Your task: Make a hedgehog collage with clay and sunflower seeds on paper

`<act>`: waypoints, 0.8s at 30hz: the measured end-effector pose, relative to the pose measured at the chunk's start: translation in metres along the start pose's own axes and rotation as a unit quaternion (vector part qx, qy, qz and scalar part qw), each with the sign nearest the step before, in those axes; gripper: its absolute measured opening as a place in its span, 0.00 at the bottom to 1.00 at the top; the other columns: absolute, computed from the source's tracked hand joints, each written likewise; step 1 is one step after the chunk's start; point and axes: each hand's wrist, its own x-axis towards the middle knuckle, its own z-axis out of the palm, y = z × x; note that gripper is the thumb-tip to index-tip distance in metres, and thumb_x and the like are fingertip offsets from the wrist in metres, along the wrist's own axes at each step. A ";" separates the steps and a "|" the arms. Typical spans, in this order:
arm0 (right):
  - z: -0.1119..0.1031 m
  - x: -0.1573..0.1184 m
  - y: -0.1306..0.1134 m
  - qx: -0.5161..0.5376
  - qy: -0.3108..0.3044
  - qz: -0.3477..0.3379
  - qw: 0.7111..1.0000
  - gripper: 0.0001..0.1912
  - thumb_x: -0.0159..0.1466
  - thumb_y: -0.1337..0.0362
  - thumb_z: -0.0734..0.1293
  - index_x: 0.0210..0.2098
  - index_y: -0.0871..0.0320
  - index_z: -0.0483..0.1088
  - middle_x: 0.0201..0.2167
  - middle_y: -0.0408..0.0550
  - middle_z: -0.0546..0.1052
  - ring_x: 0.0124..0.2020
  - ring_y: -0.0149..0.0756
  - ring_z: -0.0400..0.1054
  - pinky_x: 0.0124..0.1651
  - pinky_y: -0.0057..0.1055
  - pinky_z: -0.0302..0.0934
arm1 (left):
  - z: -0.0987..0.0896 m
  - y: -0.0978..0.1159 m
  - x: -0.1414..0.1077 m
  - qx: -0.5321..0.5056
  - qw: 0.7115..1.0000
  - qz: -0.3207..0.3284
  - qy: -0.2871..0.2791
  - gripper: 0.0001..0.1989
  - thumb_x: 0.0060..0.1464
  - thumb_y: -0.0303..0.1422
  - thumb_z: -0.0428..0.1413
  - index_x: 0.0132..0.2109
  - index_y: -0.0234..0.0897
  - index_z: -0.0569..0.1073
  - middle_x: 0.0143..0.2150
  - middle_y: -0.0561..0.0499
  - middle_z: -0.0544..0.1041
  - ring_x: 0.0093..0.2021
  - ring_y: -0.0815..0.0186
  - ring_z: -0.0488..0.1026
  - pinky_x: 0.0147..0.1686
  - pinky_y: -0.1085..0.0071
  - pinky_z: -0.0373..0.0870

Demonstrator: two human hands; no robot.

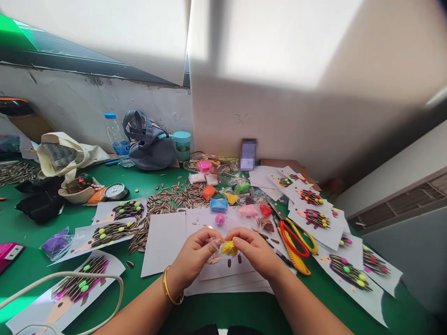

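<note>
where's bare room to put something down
Green tabletop lies bare in front of the stacked white paper sheets, and far left between the magenta object and bagged purple lump. It is crowded beyond the plastic-wrapped yellow lump, with striped seeds and bagged coloured lumps, and at right, with white hedgehog cards.

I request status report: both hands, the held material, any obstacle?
Left hand and right hand hold yellow clay-like lump and clear plastic wrap. White paper sheets beneath. Round magenta ball ahead, seemingly not obstructing.
</note>
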 end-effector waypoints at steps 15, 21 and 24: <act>-0.005 0.005 0.011 0.061 0.085 -0.050 0.993 0.15 0.67 0.50 0.64 0.36 0.57 0.66 0.27 0.42 0.71 0.28 0.29 0.64 0.32 0.26 0.58 | -0.001 -0.008 -0.003 -0.028 0.999 0.001 -0.026 0.14 0.60 0.46 0.54 0.42 0.40 0.66 0.29 0.55 0.69 0.26 0.71 0.64 0.27 0.74 0.59; 0.002 0.001 0.006 0.052 -0.005 0.016 0.999 0.19 0.61 0.48 0.69 0.35 0.58 0.69 0.25 0.42 0.73 0.23 0.31 0.67 0.24 0.26 0.57 | 0.001 -0.006 -0.003 -0.049 0.996 0.017 -0.075 0.11 0.61 0.41 0.54 0.38 0.38 0.65 0.32 0.54 0.72 0.30 0.70 0.67 0.31 0.73 0.61; 0.007 0.002 0.007 0.060 0.026 -0.007 0.998 0.18 0.61 0.48 0.69 0.34 0.57 0.69 0.24 0.40 0.71 0.22 0.29 0.65 0.23 0.25 0.58 | 0.004 -0.003 -0.005 -0.039 0.994 0.029 -0.093 0.14 0.56 0.40 0.60 0.34 0.37 0.64 0.31 0.55 0.71 0.31 0.71 0.67 0.31 0.74 0.61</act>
